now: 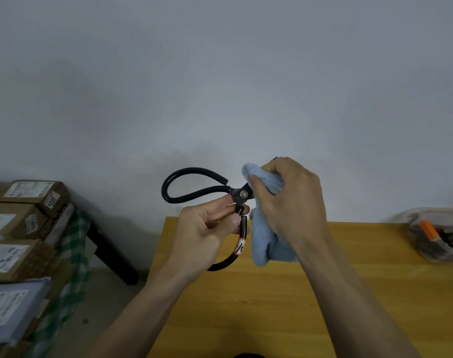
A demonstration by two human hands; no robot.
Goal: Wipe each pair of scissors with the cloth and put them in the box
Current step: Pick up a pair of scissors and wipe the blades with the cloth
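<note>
Left hand (207,228) pinches black scissors (194,187) near pivot to steady them; right hand (290,200) grips blue cloth (264,236) around blades, wiping.

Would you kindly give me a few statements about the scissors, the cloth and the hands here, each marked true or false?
1. The left hand holds the black scissors by a handle near the pivot. True.
2. The right hand grips a blue cloth bunched around the blades. True.
3. The scissors lie flat on the wooden table. False: they are held up in the air above its edge.
4. The cloth is red. False: it is light blue.
5. A clear container sits at the table's right side. True.
6. The scissor handles are orange. False: they are black.
</note>
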